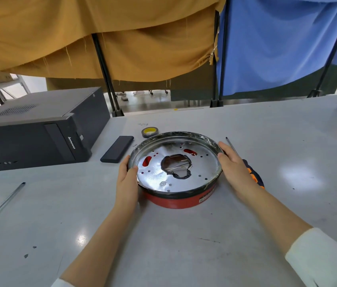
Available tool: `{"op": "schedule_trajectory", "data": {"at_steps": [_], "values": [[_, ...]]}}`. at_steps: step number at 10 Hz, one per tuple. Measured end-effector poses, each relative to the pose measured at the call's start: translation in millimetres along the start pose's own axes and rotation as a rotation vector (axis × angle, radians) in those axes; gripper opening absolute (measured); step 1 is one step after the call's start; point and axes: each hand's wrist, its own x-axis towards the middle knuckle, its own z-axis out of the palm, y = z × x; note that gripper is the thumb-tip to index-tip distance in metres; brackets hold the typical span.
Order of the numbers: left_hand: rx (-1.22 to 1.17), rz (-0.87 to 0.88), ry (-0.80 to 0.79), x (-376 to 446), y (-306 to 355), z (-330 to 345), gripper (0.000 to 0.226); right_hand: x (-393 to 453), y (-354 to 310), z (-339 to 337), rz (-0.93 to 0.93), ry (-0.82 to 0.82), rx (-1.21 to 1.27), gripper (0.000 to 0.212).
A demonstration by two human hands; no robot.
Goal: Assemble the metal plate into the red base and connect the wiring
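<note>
While the metal plate sits tilted on the red base at mid-table, the left hand and right hand grip its rim — seating is likely underway; next, level pressing down, wires clear through the central hole.

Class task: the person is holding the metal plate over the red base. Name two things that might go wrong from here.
1. The metal plate sits tilted on the red base; pressed down by the left hand and right hand, it may jam.
2. Thin wires showing through the centre hole might get pinched.
</note>
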Motion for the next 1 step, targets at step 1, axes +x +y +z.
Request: {"op": "schedule_trajectory", "data": {"at_steps": [1], "values": [[0.036,0.043,-0.031,-1.3,-5.6,-7.5,0.049,0.8,-6.1,-0.2,-0.017,0.035,-0.105,0.041]]}}
